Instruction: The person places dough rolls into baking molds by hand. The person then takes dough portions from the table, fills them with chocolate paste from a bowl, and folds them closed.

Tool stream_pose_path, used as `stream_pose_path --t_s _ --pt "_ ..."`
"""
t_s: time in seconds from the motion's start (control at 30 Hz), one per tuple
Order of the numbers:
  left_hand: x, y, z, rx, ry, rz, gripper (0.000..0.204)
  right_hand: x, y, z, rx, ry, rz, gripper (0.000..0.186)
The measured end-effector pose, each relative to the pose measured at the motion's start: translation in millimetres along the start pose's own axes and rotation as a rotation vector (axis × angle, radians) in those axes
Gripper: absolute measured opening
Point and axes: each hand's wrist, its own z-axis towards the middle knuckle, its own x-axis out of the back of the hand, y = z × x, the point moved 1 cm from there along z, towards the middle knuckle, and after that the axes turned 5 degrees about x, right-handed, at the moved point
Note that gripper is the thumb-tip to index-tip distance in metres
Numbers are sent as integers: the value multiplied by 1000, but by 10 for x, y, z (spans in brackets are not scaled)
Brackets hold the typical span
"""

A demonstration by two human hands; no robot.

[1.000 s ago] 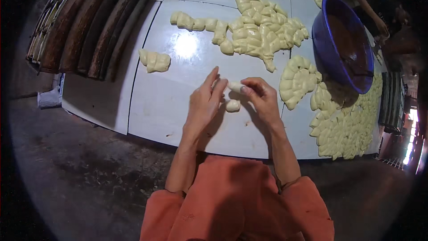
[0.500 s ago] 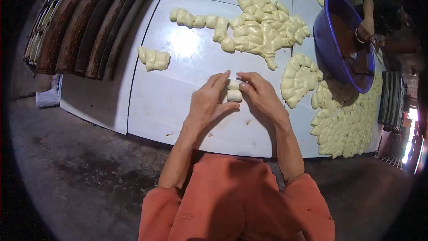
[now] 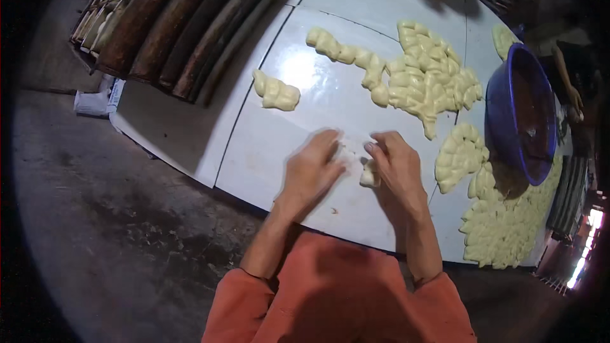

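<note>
Left hand [image 3: 312, 168] has moved, unclenched, off the dough [image 3: 368, 175]; right hand [image 3: 400, 166], grip unclear; wrapper [image 3: 115, 95] print illegible

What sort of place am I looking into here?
Probably a small bakery or dough workshop: shaped, pale dough pieces spread in clusters across a large white table, with a big purple basin beside some of them.

Shows a small, stubby, pale cream lump of raw dough [image 3: 368, 174], lying on the white tabletop [image 3: 254, 159] at the inner side of the right hand [image 3: 397, 165], partly hidden by it; too blurred for fine detail.
</note>
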Motion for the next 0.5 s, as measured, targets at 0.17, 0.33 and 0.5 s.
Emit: stream_pose_path --t_s 0.17,0.33,0.5 --pt "680 -521 636 -106 415 475 24 -805 -401 854 363 89 -197 51" --pt "947 -787 980 -160 236 452 18 -1357 -423 1241 683 264 -276 44" --pt "982 -411 717 23 71 296 18 -885 -235 989 40 -248 567 14"
